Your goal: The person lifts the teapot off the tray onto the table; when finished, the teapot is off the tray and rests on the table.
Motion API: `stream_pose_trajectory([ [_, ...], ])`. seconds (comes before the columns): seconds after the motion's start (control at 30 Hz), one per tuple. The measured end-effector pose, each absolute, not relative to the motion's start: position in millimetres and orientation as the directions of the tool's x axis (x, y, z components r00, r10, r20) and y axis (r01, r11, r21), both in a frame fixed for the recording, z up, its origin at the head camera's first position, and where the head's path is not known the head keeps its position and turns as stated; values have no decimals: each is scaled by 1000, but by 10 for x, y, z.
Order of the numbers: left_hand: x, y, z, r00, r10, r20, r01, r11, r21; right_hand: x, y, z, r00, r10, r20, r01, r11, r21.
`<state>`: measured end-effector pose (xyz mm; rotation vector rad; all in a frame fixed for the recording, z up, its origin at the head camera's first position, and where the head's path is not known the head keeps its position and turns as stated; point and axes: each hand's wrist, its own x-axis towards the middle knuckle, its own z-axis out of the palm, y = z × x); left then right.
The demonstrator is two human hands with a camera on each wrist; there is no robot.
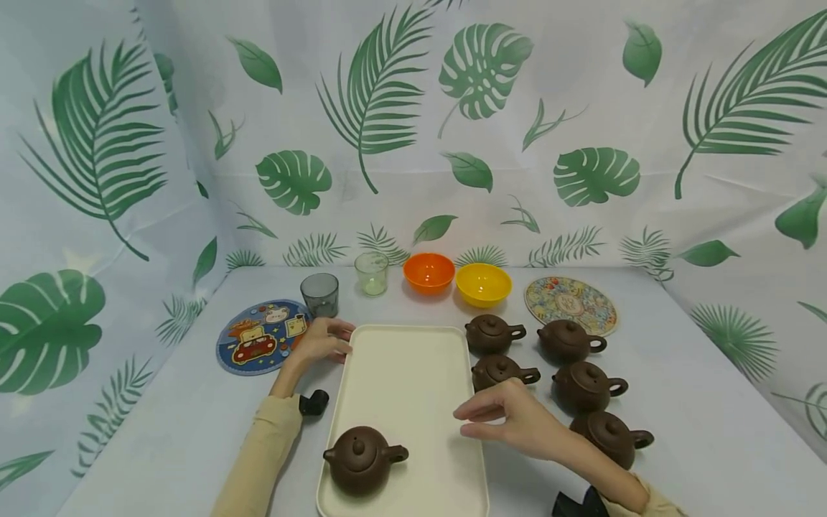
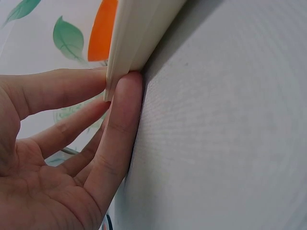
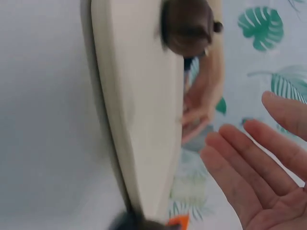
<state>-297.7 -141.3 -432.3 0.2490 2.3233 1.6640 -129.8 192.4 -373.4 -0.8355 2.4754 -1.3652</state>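
My left hand (image 1: pixel 326 341) is at the far left corner of a cream tray (image 1: pixel 403 373). In the left wrist view, the fingers (image 2: pixel 122 115) pinch the tray's rim (image 2: pixel 117 57) from both sides. A brown teapot (image 1: pixel 360 463) with a side handle and lid stands upright on the tray's near left part. My right hand (image 1: pixel 510 420) hovers over the tray's right edge, holding nothing. Its fingers (image 3: pixel 249 158) are extended and a little bent. Close beside it, a brown teapot (image 1: pixel 500 371) and another teapot (image 1: pixel 491 334) stand along the tray's right edge.
Farther right is a column of brown teapots (image 1: pixel 588 388). Behind the tray stand a grey glass (image 1: pixel 320 294), a greenish glass (image 1: pixel 371 273), an orange bowl (image 1: pixel 429 273) and a yellow bowl (image 1: pixel 483 285). Round patterned mats lie left (image 1: pixel 261 337) and right (image 1: pixel 571 305).
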Motion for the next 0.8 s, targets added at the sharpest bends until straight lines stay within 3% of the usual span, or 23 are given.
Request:
stream_pose_trajectory([
  [0.23, -2987, -1432, -4333, -949, 293, -115, -12, 332, 943, -1329, 1529, -3846, -818, -554, 154, -423, 398, -814],
  [0.47, -2977, -1427, -4321, -951, 287, -116, -15, 331, 944, -1325, 1242, -3938, -811, -577, 97, -398, 422, -815],
  [0.8, -2961, -1422, -4309, -951, 290, -112, -13, 322, 947, -1277, 1027, -4029, -756, -645, 112, -447, 384, -808],
])
